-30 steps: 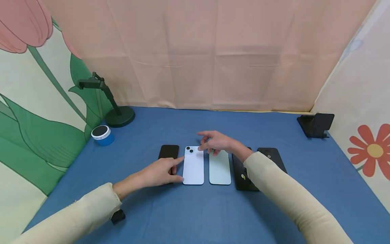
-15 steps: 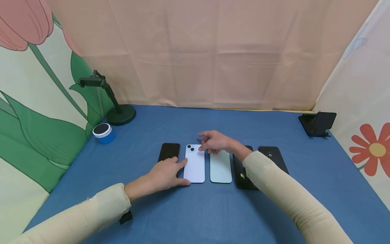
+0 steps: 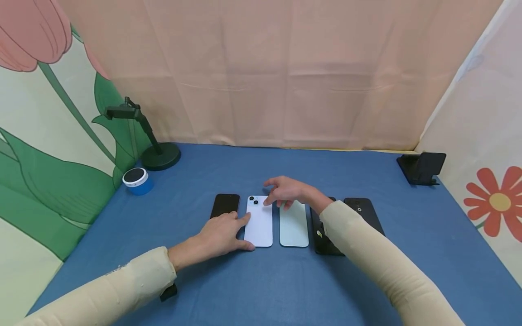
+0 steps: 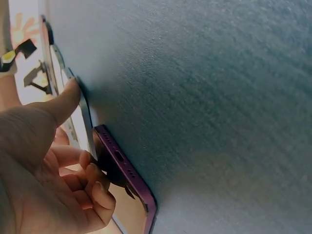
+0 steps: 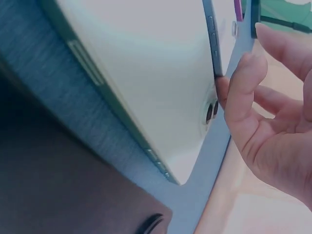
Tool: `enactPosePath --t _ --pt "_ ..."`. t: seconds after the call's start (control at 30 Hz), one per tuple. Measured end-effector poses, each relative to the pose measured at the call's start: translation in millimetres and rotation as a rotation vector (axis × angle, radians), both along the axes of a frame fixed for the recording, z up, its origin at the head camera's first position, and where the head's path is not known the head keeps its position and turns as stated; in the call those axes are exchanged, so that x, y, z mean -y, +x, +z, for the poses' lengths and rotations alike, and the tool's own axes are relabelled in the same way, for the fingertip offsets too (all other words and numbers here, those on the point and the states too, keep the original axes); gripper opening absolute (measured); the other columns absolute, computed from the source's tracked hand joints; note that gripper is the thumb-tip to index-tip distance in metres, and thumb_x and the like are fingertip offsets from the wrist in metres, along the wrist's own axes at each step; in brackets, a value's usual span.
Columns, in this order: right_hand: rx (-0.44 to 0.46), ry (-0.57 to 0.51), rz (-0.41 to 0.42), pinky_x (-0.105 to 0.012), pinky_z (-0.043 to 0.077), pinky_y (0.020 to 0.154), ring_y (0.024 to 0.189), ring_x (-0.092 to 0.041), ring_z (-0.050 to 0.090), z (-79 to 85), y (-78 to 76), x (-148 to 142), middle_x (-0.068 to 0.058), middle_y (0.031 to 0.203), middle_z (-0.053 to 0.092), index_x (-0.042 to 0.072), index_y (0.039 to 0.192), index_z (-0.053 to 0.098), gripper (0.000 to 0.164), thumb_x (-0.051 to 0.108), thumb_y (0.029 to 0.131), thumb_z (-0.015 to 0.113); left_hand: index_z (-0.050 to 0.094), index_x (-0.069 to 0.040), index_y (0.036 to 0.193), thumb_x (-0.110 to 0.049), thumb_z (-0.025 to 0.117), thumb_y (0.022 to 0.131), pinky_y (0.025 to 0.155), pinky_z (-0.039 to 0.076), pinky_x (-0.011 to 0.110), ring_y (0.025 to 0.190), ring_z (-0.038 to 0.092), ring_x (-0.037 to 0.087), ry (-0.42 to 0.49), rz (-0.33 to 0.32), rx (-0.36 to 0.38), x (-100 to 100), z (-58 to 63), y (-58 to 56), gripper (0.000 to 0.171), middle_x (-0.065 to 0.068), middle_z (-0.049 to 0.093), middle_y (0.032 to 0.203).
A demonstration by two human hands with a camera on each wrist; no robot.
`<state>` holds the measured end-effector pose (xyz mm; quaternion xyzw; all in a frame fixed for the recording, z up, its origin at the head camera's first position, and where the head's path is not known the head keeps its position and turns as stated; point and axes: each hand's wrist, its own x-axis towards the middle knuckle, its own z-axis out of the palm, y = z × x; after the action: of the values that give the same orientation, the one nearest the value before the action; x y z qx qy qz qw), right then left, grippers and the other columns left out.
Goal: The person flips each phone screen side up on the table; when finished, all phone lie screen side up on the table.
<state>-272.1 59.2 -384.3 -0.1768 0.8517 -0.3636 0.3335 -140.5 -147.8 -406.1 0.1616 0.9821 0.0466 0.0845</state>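
Several phones lie in a row on the blue cloth. My left hand is at the lower left of a lavender phone, its thumb by the bottom edge and index finger at the left side. Its other fingers bend over a dark phone, whose purple edge shows in the left wrist view. My right hand is over the upper ends of the lavender phone and a mint phone. One finger points left and the thumb meets the lavender phone's upper right; whether it presses, I cannot tell.
Two black phones, one partly under my right sleeve and another, lie at the row's right end. A dark round-based stand and a blue tub are at back left. A black phone stand is at back right.
My left hand has shifted right, from beside the lavender phone onto its lower left part. My right hand has stayed nearly still, and the phones keep their row.
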Motion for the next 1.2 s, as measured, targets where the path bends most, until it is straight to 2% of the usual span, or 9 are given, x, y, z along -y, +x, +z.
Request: enactPosePath --t 0.23,0.47,0.77,1.0,1.2 --pt "0.035 0.031 -0.008 -0.026 0.050 0.053 0.060 -0.015 0.049 4.7 -2.3 7.0 -0.006 0.078 0.055 0.012 0.153 0.040 0.071 0.024 0.091 0.072 0.055 -0.019 0.146 -0.066 0.077 0.074 0.060 0.043 0.028 0.077 0.051 0.017 0.006 0.002 -0.012 2.6 -0.9 -1.3 0.089 0.009 0.065 0.104" --pt "0.116 -0.046 -0.086 -0.028 0.042 0.053 0.054 -0.015 0.040 -3.9 -4.5 4.8 -0.002 0.062 0.046 0.014 0.152 0.043 0.066 0.022 0.092 0.071 0.055 -0.019 0.146 -0.066 0.077 0.075 0.059 0.042 0.028 0.077 0.050 0.016 0.018 -0.008 -0.004 3.4 -2.6 -0.5 0.088 0.008 0.064 0.102" --pt "0.191 -0.160 -0.154 -0.027 0.037 0.053 0.052 -0.015 0.037 -13.6 -7.0 1.3 -0.001 0.061 0.042 0.015 0.136 0.060 0.045 0.020 0.093 0.071 0.052 -0.021 0.148 -0.067 0.075 0.076 0.057 0.039 0.028 0.075 0.049 0.015 0.020 -0.017 0.008 6.6 -4.7 -1.4 0.089 0.006 0.062 0.098" --pt "0.136 -0.220 -0.093 -0.029 0.037 0.054 0.056 -0.016 0.040 -17.7 -1.7 -5.8 -0.002 0.066 0.046 0.017 0.137 0.062 0.047 0.017 0.091 0.073 0.050 -0.022 0.149 -0.068 0.073 0.077 0.058 0.038 0.027 0.077 0.050 0.015 0.005 -0.031 0.038 7.6 -1.7 -4.0 0.089 0.006 0.063 0.102" --pt "0.056 -0.194 -0.039 -0.030 0.035 0.054 0.058 -0.016 0.041 -15.1 1.7 -11.2 -0.002 0.069 0.049 0.019 0.135 0.064 0.045 0.016 0.091 0.073 0.050 -0.022 0.149 -0.067 0.074 0.077 0.057 0.036 0.028 0.074 0.048 0.016 0.022 -0.038 0.033 7.8 -0.3 -3.7 0.089 0.005 0.060 0.095"
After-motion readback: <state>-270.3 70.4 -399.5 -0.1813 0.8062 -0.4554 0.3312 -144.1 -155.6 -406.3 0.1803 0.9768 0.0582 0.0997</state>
